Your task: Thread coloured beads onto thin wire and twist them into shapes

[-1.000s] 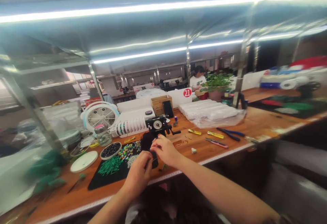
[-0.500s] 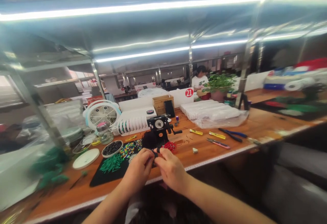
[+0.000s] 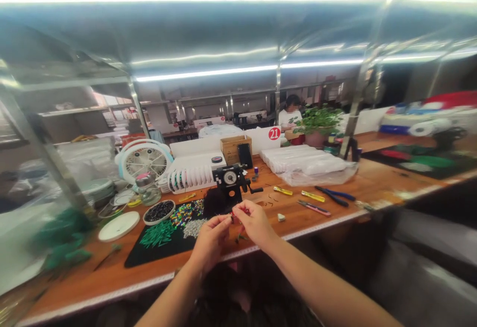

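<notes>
Moved since half a second ago: both hands have risen from the front edge of the counter point(image 3: 376, 183) and gone a little farther in, towards the black dial device point(image 3: 230, 180). The dark object they were closed around no longer shows between them. A small red piece point(image 3: 233, 214) now sits at the fingertips. The work in hand has thus passed from the dark object to this red piece.

1. Counter: long wooden top, lit from strip lights above.
2. Forearms: both bare, coming in from the lower edge and converging at the centre.
3. Black mat point(image 3: 149, 257): lies left of the hands and carries green tube beads point(image 3: 156, 235), mixed coloured beads point(image 3: 182, 214) and silver beads point(image 3: 194, 227).
4. Left hand point(image 3: 210, 240): back upward, thumb and forefinger pressed together and pointing right at the red piece, other fingers curled under.
5. Right hand point(image 3: 256, 223): back upward and wrist slightly raised, fingertips drawn together and pinching the same red piece from the right.
6. Bowl of dark beads point(image 3: 159, 211): stands at the mat's far edge.
7. Blue pliers point(image 3: 334, 196) and yellow tool point(image 3: 313, 197): lie well to the right, untouched.
8. Red piece: held above the counter, between the two hands and just in front of the dial device. Too small and blurred to tell its form.
</notes>
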Demonstrator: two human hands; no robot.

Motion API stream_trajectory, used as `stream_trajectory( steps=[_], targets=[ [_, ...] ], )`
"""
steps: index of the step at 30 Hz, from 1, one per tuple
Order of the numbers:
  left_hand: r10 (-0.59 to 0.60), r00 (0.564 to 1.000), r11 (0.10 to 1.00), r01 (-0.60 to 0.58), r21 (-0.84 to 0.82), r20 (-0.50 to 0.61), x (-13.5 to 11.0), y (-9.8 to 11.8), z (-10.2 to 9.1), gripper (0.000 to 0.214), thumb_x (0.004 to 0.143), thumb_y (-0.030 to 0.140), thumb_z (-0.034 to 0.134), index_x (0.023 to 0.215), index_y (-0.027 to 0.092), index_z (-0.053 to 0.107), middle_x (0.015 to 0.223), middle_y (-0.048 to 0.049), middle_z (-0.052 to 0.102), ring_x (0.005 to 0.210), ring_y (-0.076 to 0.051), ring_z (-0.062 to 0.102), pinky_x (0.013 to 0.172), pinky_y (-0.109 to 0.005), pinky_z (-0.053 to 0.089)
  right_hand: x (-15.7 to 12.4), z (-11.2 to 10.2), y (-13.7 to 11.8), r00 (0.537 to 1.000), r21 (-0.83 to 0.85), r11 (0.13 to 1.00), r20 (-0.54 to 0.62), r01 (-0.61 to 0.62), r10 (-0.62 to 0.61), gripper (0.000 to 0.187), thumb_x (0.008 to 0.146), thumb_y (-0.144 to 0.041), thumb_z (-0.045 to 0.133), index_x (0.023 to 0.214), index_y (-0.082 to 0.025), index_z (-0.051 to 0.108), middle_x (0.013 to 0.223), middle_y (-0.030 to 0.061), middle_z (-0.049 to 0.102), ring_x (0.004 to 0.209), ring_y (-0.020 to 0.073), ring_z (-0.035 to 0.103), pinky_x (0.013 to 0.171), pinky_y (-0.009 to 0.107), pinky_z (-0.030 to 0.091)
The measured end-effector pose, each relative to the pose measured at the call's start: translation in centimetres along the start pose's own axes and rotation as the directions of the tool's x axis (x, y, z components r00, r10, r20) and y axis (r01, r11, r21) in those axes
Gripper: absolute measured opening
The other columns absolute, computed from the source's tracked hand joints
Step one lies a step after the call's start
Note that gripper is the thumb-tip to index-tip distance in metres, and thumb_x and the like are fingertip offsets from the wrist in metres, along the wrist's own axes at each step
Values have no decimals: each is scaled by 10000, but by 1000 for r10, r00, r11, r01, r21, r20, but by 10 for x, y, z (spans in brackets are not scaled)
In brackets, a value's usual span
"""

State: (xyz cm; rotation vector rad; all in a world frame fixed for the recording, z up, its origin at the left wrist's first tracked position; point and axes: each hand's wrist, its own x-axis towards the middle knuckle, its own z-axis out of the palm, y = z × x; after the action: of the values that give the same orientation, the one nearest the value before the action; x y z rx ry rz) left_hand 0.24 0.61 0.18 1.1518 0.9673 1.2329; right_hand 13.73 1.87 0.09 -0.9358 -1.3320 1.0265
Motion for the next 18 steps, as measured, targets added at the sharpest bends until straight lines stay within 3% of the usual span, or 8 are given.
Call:
stream_trajectory(
  steps=[9, 12, 15, 18],
  targets=[
    [-111, 993, 963, 116, -244, 34, -3, -16, 2, 310, 602, 344, 797, 772, 125, 659, 529, 52, 442, 472, -56, 362, 504, -196, 330, -10, 4, 4, 999, 49, 999, -38, 0, 1, 330, 762, -505, 567, 737, -176, 556, 688, 26, 593, 584, 155, 558, 424, 231, 465],
    [-110, 993, 955, 120, -273, 52, -3, -19, 0, 324, 580, 344, 812, 749, 125, 642, 514, 68, 399, 456, -47, 321, 471, -187, 281, -11, 0, 11, 995, 71, 997, -96, -8, 15, 401, 746, -565, 579, 800, -168, 577, 689, 35, 608, 494, 126, 505, 384, 221, 396],
    [-115, 990, 951, 133, -281, 82, -5, -21, -1, 313, 575, 338, 814, 701, 129, 617, 489, 74, 378, 445, -49, 310, 464, -193, 255, -10, -10, 19, 985, 132, 989, -144, -73, 91, 432, 738, -588, 583, 838, -168, 599, 604, -13, 551, 401, 77, 383, 350, 202, 274],
    [-135, 983, 949, 164, -268, 122, -7, -20, 0, 318, 571, 342, 816, 697, 136, 608, 475, 73, 383, 443, -56, 316, 481, -206, 263, -9, -22, 19, 990, 132, 984, -64, -117, 127, 375, 700, -529, 653, 761, -160, 644, 535, -36, 500, 411, 68, 357, 372, 193, 235]
  ],
)
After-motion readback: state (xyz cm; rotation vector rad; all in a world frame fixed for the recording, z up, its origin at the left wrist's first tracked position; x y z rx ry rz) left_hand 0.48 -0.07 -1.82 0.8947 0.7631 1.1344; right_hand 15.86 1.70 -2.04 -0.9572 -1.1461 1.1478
